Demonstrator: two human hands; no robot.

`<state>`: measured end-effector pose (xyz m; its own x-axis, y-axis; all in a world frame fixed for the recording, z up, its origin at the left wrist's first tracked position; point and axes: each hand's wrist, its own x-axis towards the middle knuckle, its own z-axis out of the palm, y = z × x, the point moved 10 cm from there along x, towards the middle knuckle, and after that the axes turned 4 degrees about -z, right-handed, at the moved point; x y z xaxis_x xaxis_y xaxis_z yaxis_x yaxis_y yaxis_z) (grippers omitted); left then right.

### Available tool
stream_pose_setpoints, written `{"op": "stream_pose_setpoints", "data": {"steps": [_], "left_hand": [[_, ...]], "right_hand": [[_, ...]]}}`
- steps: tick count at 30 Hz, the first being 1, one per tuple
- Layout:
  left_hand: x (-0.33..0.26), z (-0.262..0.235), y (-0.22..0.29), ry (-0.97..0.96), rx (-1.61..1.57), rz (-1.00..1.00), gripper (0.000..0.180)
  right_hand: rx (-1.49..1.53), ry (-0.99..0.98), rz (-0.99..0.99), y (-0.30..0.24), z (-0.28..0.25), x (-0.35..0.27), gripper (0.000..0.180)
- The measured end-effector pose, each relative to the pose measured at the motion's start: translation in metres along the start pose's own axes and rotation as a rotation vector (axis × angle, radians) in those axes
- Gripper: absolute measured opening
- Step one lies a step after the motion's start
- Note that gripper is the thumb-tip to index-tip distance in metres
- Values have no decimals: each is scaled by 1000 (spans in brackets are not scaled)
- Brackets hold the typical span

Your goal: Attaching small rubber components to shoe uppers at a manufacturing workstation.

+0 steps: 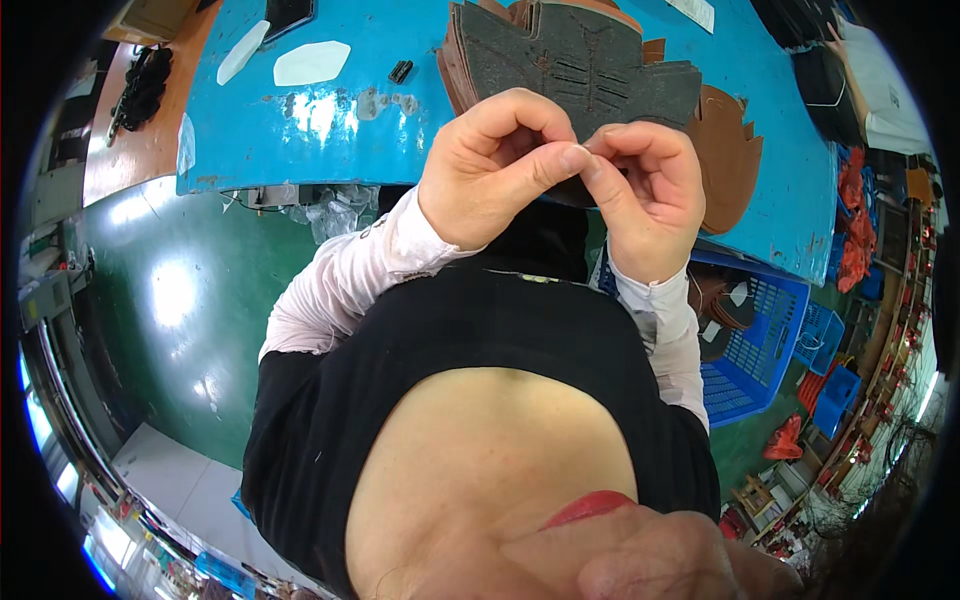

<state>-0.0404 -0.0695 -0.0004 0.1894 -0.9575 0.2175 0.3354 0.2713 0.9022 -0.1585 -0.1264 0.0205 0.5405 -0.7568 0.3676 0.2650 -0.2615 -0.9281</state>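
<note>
I hold a stack of flat cut pieces (585, 62), dark grey on top and brown underneath, up in front of me above the blue table (330, 130). My left hand (490, 170) and my right hand (645, 200) meet at the stack's lower edge. Both pinch that edge between thumb and fingertips, and the fingertips touch each other. The lower part of the stack is hidden behind my hands. Light sleeves cover both forearms.
More brown cut pieces (728, 150) lie on the table to the right. White cut shapes (312, 62) and a small black object (400, 70) lie at its left. A blue plastic basket (765, 345) stands on the green floor (190, 290). Another person (880, 90) sits at the far right.
</note>
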Motion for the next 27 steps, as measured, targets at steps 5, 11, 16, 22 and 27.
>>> {"op": "stream_pose_setpoints", "data": {"steps": [5,11,16,22,27], "left_hand": [[1,-5,24,56,326,154,15],[6,13,48,20,950,465,22],[14,27,32,-152,1251,494,32],[18,32,24,-165,1319,485,39],[31,47,20,-185,1439,424,40]], "right_hand": [[-17,49,14,-1,-13,8,24],[-656,73,-114,-4,-47,37,14],[-950,-68,-286,-13,-22,41,14],[-1079,-121,-394,-16,-12,42,14],[-1152,-187,-470,-17,-6,44,14]]}}
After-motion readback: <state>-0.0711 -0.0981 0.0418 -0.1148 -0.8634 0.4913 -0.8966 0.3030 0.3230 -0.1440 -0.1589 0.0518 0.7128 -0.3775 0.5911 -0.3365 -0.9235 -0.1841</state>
